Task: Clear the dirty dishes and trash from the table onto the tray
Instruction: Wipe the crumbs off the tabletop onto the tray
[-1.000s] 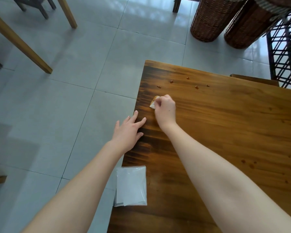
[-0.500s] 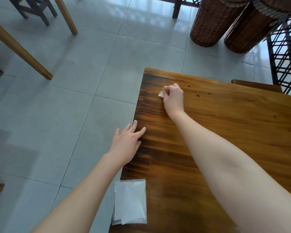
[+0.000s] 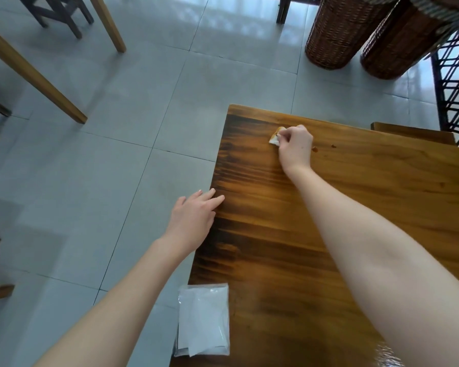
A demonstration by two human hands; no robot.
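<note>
The dark-stained wooden table (image 3: pixel 329 234) fills the view from 1 to 6 o'clock, with its left edge running through the centre. Your left hand (image 3: pixel 191 221) lies flat at 7 o'clock of centre, fingers straight, fingertips resting on that edge and holding nothing. Your right hand (image 3: pixel 294 148), at 1 o'clock near the far corner, is curled and pinches a crumpled white tissue stained orange (image 3: pixel 274 137), which lies against the wood. A clear plastic packet of white napkins (image 3: pixel 203 320) overhangs the table edge at 6 o'clock. Two small reddish-brown crumbs (image 3: pixel 314 148) lie at 3 o'clock of the right hand, the nearer just beside it. No tray is in view.

Assessment: the step in hand appears to be gathering far-corner residue into the tissue.

Recommendations:
- Draw the tissue toward 3 o'clock over both crumbs.
- Fold it round them rather than flicking them off the edge.
- Turn the stained face inward.
- Brace with the flat left hand.
- Mind the overhanging packet as you withdraw.
</note>
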